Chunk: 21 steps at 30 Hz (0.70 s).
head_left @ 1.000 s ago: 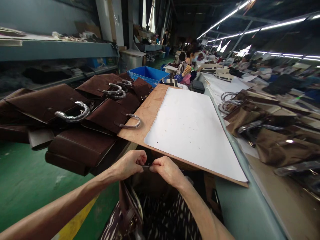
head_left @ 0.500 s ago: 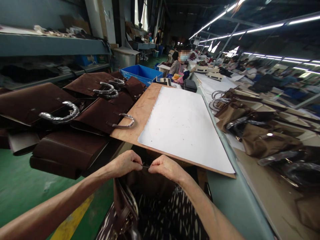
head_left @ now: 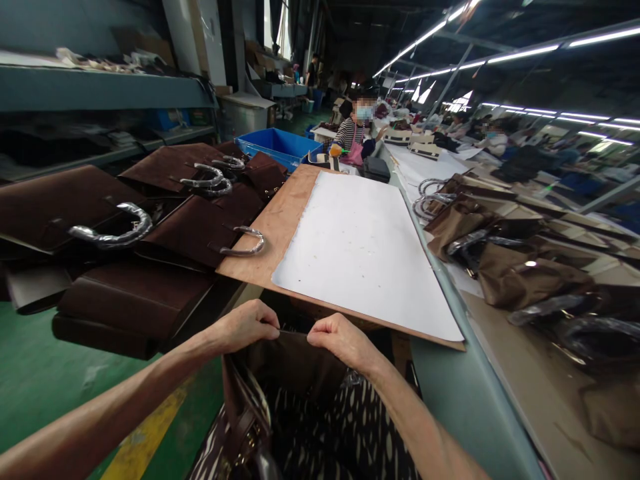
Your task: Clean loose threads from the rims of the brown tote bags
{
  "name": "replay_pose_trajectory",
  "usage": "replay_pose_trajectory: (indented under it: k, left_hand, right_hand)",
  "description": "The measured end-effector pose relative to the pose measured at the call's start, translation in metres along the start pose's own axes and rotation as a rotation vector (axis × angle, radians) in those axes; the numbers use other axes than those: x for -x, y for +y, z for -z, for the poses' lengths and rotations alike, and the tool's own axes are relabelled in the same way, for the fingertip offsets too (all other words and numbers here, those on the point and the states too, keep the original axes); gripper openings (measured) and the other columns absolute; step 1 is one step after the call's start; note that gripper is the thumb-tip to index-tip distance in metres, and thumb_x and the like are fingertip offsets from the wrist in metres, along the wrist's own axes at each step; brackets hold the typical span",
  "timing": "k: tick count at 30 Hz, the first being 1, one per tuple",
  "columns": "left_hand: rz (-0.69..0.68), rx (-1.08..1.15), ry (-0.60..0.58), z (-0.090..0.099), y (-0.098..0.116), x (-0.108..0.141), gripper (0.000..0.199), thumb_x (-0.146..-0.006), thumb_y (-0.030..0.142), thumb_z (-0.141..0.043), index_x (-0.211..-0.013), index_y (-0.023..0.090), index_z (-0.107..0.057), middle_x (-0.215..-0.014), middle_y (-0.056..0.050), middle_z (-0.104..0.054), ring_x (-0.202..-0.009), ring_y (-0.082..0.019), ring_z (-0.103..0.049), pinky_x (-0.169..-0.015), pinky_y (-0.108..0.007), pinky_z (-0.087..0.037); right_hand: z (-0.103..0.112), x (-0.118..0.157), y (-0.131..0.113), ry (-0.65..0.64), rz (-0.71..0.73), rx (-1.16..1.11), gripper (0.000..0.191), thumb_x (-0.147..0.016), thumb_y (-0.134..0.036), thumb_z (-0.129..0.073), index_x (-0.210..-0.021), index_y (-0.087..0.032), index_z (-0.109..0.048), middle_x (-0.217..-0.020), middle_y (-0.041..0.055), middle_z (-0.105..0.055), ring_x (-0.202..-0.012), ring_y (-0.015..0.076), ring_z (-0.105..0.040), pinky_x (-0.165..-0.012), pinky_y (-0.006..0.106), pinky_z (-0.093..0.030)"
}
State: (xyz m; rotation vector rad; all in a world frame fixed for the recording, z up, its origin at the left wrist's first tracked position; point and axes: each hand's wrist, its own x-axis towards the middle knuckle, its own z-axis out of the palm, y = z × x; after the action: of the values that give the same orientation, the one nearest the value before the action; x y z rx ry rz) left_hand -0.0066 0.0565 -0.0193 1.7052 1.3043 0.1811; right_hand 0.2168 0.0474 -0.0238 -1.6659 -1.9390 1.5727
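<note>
A brown handbag [head_left: 295,363] rests on my lap, over patterned dark clothing. Its top edge is pinched between the thumb and fingers of my left hand [head_left: 247,325]. A short way to the right, my right hand [head_left: 340,339] pinches the same edge, and a thin strip of it runs taut between the two hands. On the bag's left side a brown strap with metal fittings [head_left: 247,433] hangs down. The inside of the bag is mostly dark and hard to make out.
Just ahead lies a wooden board [head_left: 290,213] with a white sheet [head_left: 360,260] on it. Several dark brown handbags [head_left: 135,300] with wrapped handles are piled at left. More bags [head_left: 530,270] cover the bench at right. Beyond are a blue bin [head_left: 277,148] and a seated co-worker [head_left: 347,137].
My hands have drawn a little apart along the bag's edge, so more of it shows between them. The whole view has shifted slightly.
</note>
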Motion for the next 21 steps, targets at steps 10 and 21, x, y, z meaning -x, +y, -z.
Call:
replay_pose_trajectory:
  k: [10,21]
  left_hand:
    - [-0.005,-0.041,-0.036,-0.001,0.002,0.002,0.021,-0.066,0.030,-0.051,-0.069,0.015,-0.065,-0.057,0.002,-0.048,-0.057,-0.011,-0.041,-0.049,-0.020,-0.025]
    - [0.030,-0.054,-0.044,-0.004,0.011,0.006,0.020,-0.065,0.031,-0.052,-0.069,0.017,-0.066,-0.056,0.002,-0.048,-0.055,-0.011,-0.041,-0.047,-0.020,-0.024]
  right_hand:
    - [0.002,0.002,-0.015,-0.088,-0.012,0.002,0.031,-0.070,-0.043,-0.053,-0.055,-0.016,-0.048,-0.046,-0.0060,-0.030,-0.045,0.0062,-0.025,-0.041,0.024,-0.016]
    - [-0.008,-0.001,-0.014,-0.066,-0.172,-0.036,0.022,-0.063,-0.034,-0.054,-0.052,-0.016,-0.048,-0.044,-0.0057,-0.034,-0.042,0.0063,-0.027,-0.041,0.024,-0.015]
